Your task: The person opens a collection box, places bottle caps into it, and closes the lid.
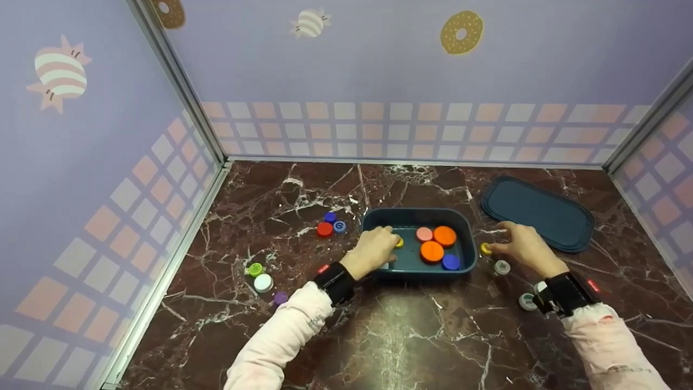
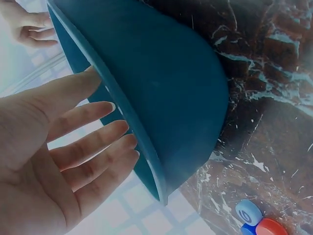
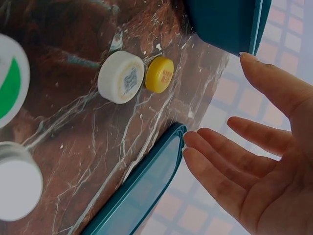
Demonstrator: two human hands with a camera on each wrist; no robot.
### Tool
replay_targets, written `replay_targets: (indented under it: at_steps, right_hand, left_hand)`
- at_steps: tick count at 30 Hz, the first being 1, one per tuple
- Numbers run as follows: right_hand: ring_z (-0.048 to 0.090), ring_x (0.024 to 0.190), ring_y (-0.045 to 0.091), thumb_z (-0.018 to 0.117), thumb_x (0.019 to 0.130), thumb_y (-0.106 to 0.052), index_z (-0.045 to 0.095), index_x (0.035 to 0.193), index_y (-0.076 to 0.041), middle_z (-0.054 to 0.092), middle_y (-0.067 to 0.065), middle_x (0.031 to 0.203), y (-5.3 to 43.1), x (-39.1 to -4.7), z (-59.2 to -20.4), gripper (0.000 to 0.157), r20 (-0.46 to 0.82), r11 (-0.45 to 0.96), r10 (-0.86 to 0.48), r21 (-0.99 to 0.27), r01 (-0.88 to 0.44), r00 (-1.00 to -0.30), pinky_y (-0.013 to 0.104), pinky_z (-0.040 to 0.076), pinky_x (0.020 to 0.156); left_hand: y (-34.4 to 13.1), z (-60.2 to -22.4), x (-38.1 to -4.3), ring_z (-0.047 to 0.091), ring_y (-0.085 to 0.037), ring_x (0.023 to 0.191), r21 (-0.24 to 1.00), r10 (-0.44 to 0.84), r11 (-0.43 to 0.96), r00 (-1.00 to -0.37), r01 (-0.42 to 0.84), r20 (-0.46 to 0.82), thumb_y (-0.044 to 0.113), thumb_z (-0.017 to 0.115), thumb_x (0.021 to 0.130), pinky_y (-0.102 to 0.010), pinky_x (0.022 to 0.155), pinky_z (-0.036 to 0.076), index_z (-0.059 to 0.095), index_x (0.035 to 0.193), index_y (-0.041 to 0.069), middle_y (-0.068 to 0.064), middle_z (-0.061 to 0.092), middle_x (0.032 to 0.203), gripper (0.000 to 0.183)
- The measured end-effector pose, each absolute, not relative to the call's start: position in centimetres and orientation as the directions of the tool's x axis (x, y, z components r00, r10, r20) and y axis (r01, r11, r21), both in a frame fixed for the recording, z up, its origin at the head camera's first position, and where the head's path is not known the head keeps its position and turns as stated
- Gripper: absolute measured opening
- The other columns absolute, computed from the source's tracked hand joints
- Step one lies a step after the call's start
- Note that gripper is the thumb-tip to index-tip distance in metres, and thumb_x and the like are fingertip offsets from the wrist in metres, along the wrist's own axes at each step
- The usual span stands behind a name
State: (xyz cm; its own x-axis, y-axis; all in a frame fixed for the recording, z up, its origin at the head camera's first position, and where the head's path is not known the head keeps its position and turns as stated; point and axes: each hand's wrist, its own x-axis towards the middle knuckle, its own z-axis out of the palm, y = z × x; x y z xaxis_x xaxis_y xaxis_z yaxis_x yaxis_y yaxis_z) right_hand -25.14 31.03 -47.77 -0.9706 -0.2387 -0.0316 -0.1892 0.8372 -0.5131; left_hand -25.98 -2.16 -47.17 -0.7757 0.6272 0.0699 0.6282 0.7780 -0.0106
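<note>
My left hand (image 1: 373, 250) reaches over the left end of a dark teal plastic box (image 1: 422, 215), its fingers loosely spread in the left wrist view. Beside those fingertips, inside the box, lies a yellow bottle cap (image 1: 399, 242). Also in the box are two orange caps (image 1: 432, 252), a pink cap (image 1: 424, 234) and a blue cap (image 1: 450, 262). My right hand (image 1: 524, 248), fingers apart and holding nothing, hovers close to another yellow cap (image 3: 160, 75) on the table. A white cap (image 3: 121, 77) sits next to that one.
The box's teal lid (image 1: 533, 208) lies at the back right. More whitish caps (image 1: 528, 301) are by my right wrist. Left of the box are red (image 1: 325, 229) and blue caps; nearer me lie green (image 1: 255, 269), white (image 1: 263, 283) and purple (image 1: 280, 298) ones. Walls enclose the table.
</note>
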Motion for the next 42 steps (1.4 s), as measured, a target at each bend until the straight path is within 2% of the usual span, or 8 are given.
replay_targets:
  at_steps: [3, 8, 13, 17, 24, 30, 42]
  right_hand:
    - [0.055, 0.088, 0.040, 0.066, 0.079, -0.042, 0.045, 0.122, 0.011, 0.053, 0.031, 0.106, 30.8, -25.5, -48.1, 0.072, -0.064, 0.843, -0.251, -0.505, -0.185, -0.966, 0.048, 0.043, 0.072]
    - [0.056, 0.084, 0.041, 0.069, 0.079, -0.027, 0.041, 0.121, 0.017, 0.051, 0.035, 0.106, 30.2, -26.2, -49.0, 0.067, -0.113, 0.865, -0.272, -0.463, -0.192, -0.955, 0.049, 0.044, 0.070]
    - [0.054, 0.081, 0.041, 0.070, 0.077, -0.020, 0.044, 0.116, 0.018, 0.054, 0.030, 0.094, 29.9, -26.9, -49.7, 0.060, -0.120, 0.882, -0.296, -0.416, -0.222, -0.948, 0.049, 0.043, 0.068]
    - [0.053, 0.086, 0.044, 0.070, 0.077, -0.016, 0.046, 0.114, 0.018, 0.054, 0.031, 0.096, 29.7, -27.2, -50.2, 0.055, -0.111, 0.888, -0.311, -0.388, -0.247, -0.944, 0.050, 0.043, 0.071]
    - [0.056, 0.074, 0.038, 0.069, 0.075, -0.008, 0.055, 0.095, 0.012, 0.057, 0.021, 0.080, 29.4, -27.1, -50.8, 0.031, -0.040, 0.872, -0.347, -0.381, -0.307, -0.937, 0.048, 0.045, 0.065]
    - [0.057, 0.073, 0.036, 0.072, 0.072, -0.005, 0.057, 0.090, 0.009, 0.059, 0.019, 0.079, 29.2, -27.3, -51.4, 0.027, -0.030, 0.862, -0.354, -0.398, -0.313, -0.935, 0.046, 0.046, 0.066]
    - [0.057, 0.065, 0.032, 0.071, 0.067, 0.004, 0.060, 0.077, 0.004, 0.059, 0.013, 0.068, 29.0, -27.7, -51.6, 0.015, 0.036, 0.847, -0.383, -0.384, -0.367, -0.923, 0.045, 0.046, 0.061]
  left_hand:
    - [-2.3, -47.2, -25.8, 0.056, -0.021, 0.077, -0.007, 0.623, 0.781, -0.778, 0.625, 0.081, 0.032, 0.073, 0.075, -0.035, 0.059, 0.048, 0.068, 0.097, 0.013, -0.004, 0.055, 0.086, 0.030]
    - [-2.7, -47.0, -25.6, 0.056, -0.021, 0.078, -0.002, 0.614, 0.786, -0.781, 0.618, 0.113, 0.032, 0.072, 0.076, -0.036, 0.059, 0.048, 0.067, 0.100, 0.013, -0.005, 0.056, 0.087, 0.031]
    - [-3.4, -46.5, -25.6, 0.055, -0.021, 0.076, -0.006, 0.601, 0.793, -0.782, 0.609, 0.164, 0.032, 0.071, 0.075, -0.035, 0.057, 0.048, 0.066, 0.094, 0.011, -0.004, 0.054, 0.084, 0.029]
    - [-4.1, -46.1, -25.7, 0.054, -0.020, 0.075, 0.025, 0.584, 0.800, -0.788, 0.600, 0.195, 0.032, 0.071, 0.075, -0.034, 0.054, 0.048, 0.065, 0.088, 0.011, -0.003, 0.052, 0.080, 0.026]
    - [-5.2, -45.7, -25.7, 0.053, -0.020, 0.072, 0.076, 0.559, 0.808, -0.800, 0.585, 0.218, 0.033, 0.071, 0.076, -0.033, 0.052, 0.046, 0.062, 0.086, 0.011, -0.002, 0.047, 0.077, 0.026]
    - [-6.4, -45.5, -25.6, 0.053, -0.021, 0.071, 0.083, 0.551, 0.805, -0.791, 0.588, 0.267, 0.032, 0.070, 0.077, -0.033, 0.052, 0.045, 0.062, 0.089, 0.009, -0.004, 0.048, 0.078, 0.027]
    - [-9.8, -44.8, -26.2, 0.056, -0.025, 0.081, 0.150, 0.433, 0.854, -0.841, 0.497, 0.325, 0.031, 0.072, 0.076, -0.038, 0.060, 0.048, 0.063, 0.095, 0.006, -0.008, 0.054, 0.087, 0.033]
